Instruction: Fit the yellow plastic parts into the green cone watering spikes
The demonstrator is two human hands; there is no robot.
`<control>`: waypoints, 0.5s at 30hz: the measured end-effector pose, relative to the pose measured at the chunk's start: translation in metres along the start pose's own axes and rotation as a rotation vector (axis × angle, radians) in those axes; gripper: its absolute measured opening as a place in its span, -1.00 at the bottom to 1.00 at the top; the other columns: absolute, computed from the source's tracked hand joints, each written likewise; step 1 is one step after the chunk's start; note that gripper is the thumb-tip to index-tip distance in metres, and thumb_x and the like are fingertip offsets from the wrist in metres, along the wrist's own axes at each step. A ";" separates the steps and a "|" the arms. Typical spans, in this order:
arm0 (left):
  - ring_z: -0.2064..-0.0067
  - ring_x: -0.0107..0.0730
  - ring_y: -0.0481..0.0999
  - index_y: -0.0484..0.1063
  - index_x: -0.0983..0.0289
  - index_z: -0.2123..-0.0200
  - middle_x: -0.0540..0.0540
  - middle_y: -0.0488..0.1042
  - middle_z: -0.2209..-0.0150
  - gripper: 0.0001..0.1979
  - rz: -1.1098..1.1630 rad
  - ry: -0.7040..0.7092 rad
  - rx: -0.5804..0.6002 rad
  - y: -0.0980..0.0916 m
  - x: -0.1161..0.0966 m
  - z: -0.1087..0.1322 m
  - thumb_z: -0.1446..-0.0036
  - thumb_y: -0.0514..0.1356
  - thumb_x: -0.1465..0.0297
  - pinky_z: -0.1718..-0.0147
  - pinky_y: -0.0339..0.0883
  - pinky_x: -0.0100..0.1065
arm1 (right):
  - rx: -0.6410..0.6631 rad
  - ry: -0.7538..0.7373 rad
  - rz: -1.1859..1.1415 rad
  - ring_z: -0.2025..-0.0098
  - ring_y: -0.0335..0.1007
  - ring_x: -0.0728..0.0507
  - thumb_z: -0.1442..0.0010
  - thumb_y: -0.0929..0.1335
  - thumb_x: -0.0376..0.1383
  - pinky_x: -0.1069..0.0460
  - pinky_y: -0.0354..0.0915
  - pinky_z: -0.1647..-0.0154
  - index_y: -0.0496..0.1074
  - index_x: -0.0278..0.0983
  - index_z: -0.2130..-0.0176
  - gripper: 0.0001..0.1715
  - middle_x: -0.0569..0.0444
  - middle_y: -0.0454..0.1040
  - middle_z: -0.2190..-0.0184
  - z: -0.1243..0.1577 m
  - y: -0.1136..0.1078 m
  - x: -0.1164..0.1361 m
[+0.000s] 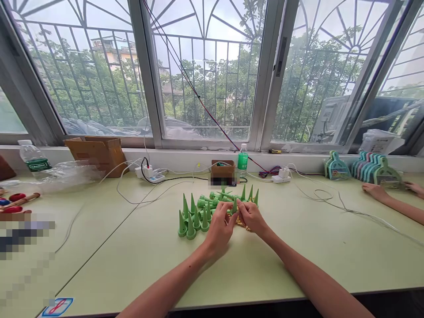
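A heap of green plastic cone spikes [212, 203] lies on the pale green table [159, 260], with several standing upright [192, 221] at its left. My left hand [220, 227] and my right hand [251, 216] meet just in front of the heap. Both are closed in a pinch on one green cone [234, 206] held between them. Small yellowish parts [243, 226] lie under my right hand.
Along the window sill stand a cardboard box [99, 152], a small brown box [222, 170], a green bottle [243, 158], a clear water bottle [33, 159] and power strips with cables [150, 173]. Another person's hands [377, 192] rest at the far right by coloured toy pieces [371, 165].
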State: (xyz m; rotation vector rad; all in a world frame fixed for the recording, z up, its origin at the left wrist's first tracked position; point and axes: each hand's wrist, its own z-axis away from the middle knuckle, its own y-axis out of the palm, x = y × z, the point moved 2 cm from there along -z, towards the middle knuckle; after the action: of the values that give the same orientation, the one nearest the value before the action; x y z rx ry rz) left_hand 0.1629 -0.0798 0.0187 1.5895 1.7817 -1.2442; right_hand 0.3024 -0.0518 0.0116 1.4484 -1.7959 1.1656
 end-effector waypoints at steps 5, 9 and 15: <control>0.57 -0.56 0.30 0.28 0.24 0.08 0.04 0.40 0.31 -0.63 0.103 -0.121 -0.064 -0.001 -0.002 -0.001 -0.23 0.09 0.08 0.60 0.18 -0.47 | -0.080 0.029 -0.115 0.75 0.03 0.04 -0.29 0.21 0.15 0.10 0.00 0.71 0.15 -0.23 0.61 -0.34 0.22 0.16 0.77 -0.001 -0.003 -0.005; 0.65 -0.56 0.27 0.27 0.26 0.29 -0.07 0.31 0.54 -0.59 0.169 -0.183 -0.024 0.001 0.005 -0.003 -0.26 0.00 0.01 0.70 0.09 -0.52 | -0.104 0.027 -0.161 0.75 0.04 0.05 -0.33 0.17 0.12 0.12 -0.01 0.72 0.13 -0.22 0.53 -0.41 0.26 0.14 0.73 -0.001 -0.006 -0.005; 0.66 -0.59 0.30 0.33 0.32 0.38 0.04 0.38 0.41 -0.46 0.304 -0.268 0.113 0.006 0.011 -0.004 -0.22 -0.02 -0.07 0.77 0.10 -0.51 | -0.050 -0.056 -0.084 0.70 0.05 0.04 -0.35 0.17 0.07 0.12 0.02 0.67 0.11 -0.22 0.55 -0.42 0.24 0.14 0.73 0.002 -0.005 -0.001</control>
State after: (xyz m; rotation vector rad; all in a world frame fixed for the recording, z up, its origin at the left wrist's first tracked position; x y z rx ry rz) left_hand 0.1670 -0.0711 0.0098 1.5960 1.2736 -1.3530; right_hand 0.3073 -0.0528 0.0112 1.5253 -1.7708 1.0410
